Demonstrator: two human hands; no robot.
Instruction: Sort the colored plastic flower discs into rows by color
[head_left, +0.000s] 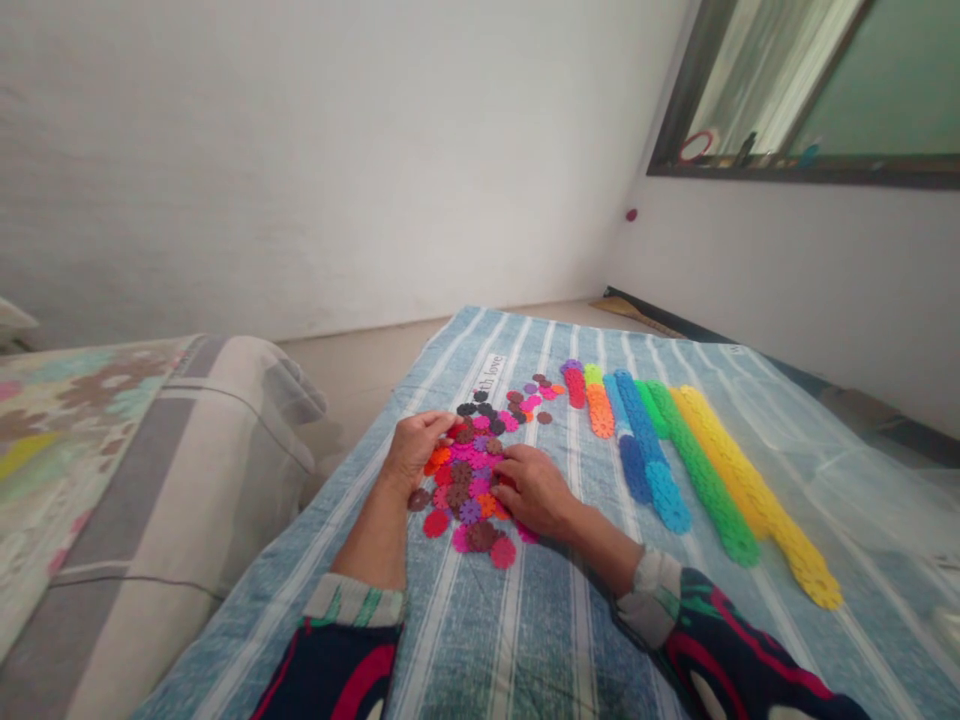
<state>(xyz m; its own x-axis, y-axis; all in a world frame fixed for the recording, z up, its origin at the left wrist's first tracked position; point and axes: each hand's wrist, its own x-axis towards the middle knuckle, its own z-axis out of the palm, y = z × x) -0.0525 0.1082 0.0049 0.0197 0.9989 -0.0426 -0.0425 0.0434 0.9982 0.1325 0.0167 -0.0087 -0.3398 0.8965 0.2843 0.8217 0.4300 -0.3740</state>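
Observation:
A loose pile of notched plastic discs (460, 470) in pink, red, brown, purple, orange and black lies on the striped cloth. At its left edge is my left hand (415, 455), thumb and index finger pinched together at a red disc (454, 431). My right hand (534, 490) rests against the right side of the pile with its fingers curled in. What those fingers hold, if anything, is hidden. To the right, more discs lie in overlapping rows sorted by colour: red (574, 388), orange (600, 412), blue (637, 410), green (701, 475) and yellow (750, 490).
Blue-and-white striped cloth (450, 640) covers the table. A clear plastic sheet or bag (862, 450) lies at the right. Beside the table on the left stands a fabric-covered seat or bed (247, 430). A white wall (337, 180) rises behind, with a window (817, 90) at upper right.

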